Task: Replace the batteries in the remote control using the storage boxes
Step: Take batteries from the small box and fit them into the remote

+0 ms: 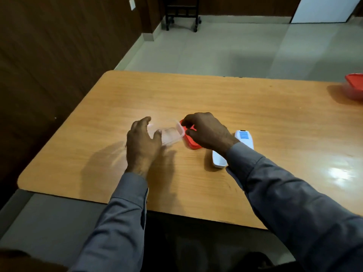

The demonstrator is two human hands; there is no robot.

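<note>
A small clear plastic storage box [172,134] sits on the wooden table [196,95], and my left hand [142,143] grips it from its near left side. Just right of it lies the box's red lid [191,143], with my right hand [206,132] over it, fingers curled round its far edge. A white remote control [243,137] lies under my right wrist, its near end [219,162] showing below the sleeve. Whether the clear box holds anything cannot be made out.
A second storage box with a red lid [355,88] stands at the table's far right edge. The table's rounded near left corner [21,181] is close to a dark wood wall. Beyond the table is pale tiled floor with a black wheeled stand [181,16].
</note>
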